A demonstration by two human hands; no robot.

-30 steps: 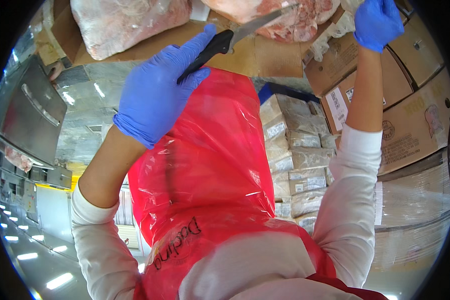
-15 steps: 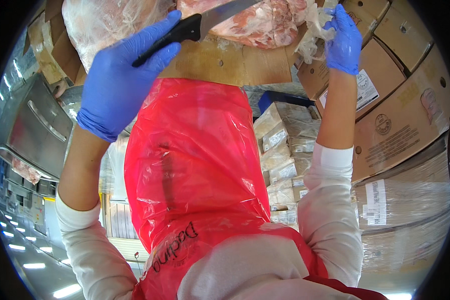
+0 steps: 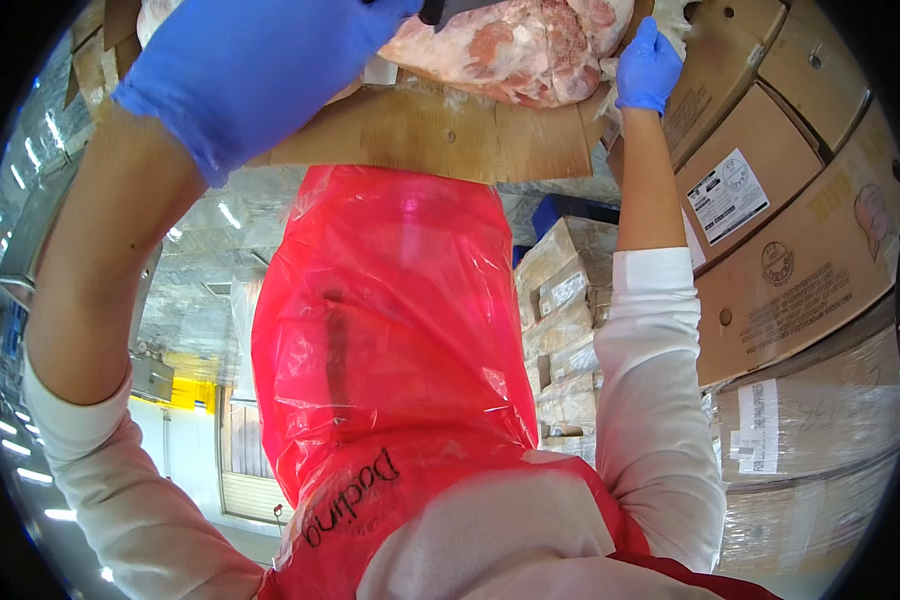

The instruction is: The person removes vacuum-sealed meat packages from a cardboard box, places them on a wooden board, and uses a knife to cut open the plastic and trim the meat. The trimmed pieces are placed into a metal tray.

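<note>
My left hand (image 3: 255,75), in a blue glove, is large at the upper left, closed on a knife (image 3: 435,12) with a black handle. Most of the knife lies beyond the top edge or behind the hand. Beside it is a large piece of pale pink, fatty meat (image 3: 515,55). Past the meat's right end, my right hand (image 3: 650,72), also gloved in blue, is closed on crumpled clear plastic film (image 3: 675,20). Under the meat spreads the cardboard (image 3: 410,125) of an opened box, its flap toward me.
Stacked brown cartons (image 3: 790,270) stand close on the right, the lower ones wrapped in film. More wrapped packages (image 3: 560,320) are stacked lower down, near a blue crate (image 3: 570,212). My red plastic apron (image 3: 400,300) hangs in front of the cardboard.
My left hand has come up and closer to the camera with the knife, now covering the wrapped meat at left. My right hand has shifted slightly left and down.
</note>
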